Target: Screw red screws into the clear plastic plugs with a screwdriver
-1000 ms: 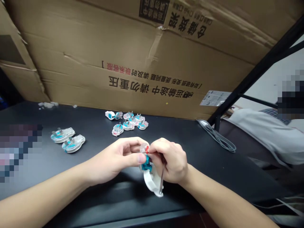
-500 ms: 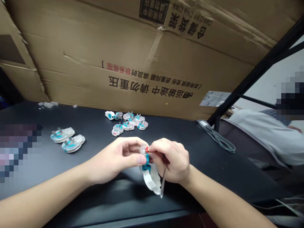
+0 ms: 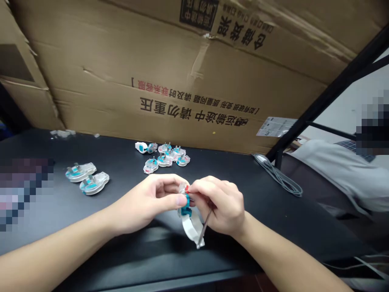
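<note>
My left hand [image 3: 148, 202] is closed around a clear plug [image 3: 184, 192] with a teal insert, held above the black bench [image 3: 273, 227] between both hands. My right hand [image 3: 220, 207] pinches the same plug near its red part and also grips a slim metal tool [image 3: 204, 227], which runs down beside a white plug shell [image 3: 191, 229]. Further plugs [image 3: 164, 161] lie clustered ahead; two more [image 3: 86, 177] lie to the left.
</note>
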The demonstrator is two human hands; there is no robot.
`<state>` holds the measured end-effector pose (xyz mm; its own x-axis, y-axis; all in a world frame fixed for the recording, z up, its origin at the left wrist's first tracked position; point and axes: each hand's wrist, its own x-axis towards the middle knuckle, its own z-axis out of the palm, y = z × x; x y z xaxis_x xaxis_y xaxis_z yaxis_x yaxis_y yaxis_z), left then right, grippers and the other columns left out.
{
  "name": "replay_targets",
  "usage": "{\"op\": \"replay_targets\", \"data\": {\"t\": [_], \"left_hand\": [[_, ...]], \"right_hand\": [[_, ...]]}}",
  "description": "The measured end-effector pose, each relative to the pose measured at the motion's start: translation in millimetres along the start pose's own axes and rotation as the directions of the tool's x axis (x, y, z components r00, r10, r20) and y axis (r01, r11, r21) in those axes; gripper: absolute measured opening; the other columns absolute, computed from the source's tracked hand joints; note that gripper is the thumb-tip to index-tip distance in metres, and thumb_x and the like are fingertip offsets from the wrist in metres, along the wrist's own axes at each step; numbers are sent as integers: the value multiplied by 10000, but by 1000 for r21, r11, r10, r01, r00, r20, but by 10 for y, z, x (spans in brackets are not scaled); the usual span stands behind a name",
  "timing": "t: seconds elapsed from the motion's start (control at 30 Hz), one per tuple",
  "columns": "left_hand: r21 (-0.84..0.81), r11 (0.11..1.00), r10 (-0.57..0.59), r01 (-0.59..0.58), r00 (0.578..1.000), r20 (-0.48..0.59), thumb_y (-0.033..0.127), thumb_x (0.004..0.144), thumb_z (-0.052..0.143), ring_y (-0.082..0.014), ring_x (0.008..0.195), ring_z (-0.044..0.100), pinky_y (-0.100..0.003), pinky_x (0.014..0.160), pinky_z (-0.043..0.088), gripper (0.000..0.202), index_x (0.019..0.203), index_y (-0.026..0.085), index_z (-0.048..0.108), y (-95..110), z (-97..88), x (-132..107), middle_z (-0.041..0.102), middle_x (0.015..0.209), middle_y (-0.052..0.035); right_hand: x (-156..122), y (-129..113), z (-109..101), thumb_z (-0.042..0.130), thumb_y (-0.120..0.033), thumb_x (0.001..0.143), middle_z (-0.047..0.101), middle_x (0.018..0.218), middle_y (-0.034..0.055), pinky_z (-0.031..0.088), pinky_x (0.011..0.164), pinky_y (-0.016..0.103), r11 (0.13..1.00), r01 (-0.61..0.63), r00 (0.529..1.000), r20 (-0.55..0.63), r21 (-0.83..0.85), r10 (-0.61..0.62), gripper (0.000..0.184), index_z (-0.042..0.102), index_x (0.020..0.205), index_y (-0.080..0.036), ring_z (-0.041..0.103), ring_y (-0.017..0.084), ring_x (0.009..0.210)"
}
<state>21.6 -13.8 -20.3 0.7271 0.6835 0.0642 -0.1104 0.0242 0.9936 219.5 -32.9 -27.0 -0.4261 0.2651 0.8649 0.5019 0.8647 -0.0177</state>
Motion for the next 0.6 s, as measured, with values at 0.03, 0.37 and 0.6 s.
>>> {"op": "replay_targets", "data": {"t": [0.03, 0.37, 0.6], "left_hand": [[25, 1000, 1, 0, 1000, -17, 303, 883, 694, -154, 912, 629, -240, 845, 491, 150, 954, 179, 649, 12, 6, -3, 680, 933, -3], [167, 986, 44, -26, 993, -111, 264, 864, 702, -163, 898, 665, -241, 833, 525, 109, 923, 181, 665, 76, 77, -51, 701, 921, 4], [236, 968, 109, -81, 988, -108, 349, 946, 601, -194, 1025, 656, -272, 910, 514, 224, 1105, 214, 684, 65, 55, -33, 720, 1054, -19]], "right_hand": [[0, 2, -2, 577, -86, 905, 698, 731, 20, 487, 545, 181, 1000, -5, 1000, 1, 3, 5, 92, 635, 922, -155, 593, 90, 588], [-35, 92, -3, 630, -163, 915, 682, 655, 25, 435, 519, 240, 998, 57, 998, -6, -5, -57, 37, 666, 920, -155, 533, 106, 518], [-8, 129, -67, 514, -375, 987, 625, 674, 7, 405, 524, 253, 998, -51, 998, 37, 38, 49, 218, 604, 980, -176, 484, 113, 529]]}}
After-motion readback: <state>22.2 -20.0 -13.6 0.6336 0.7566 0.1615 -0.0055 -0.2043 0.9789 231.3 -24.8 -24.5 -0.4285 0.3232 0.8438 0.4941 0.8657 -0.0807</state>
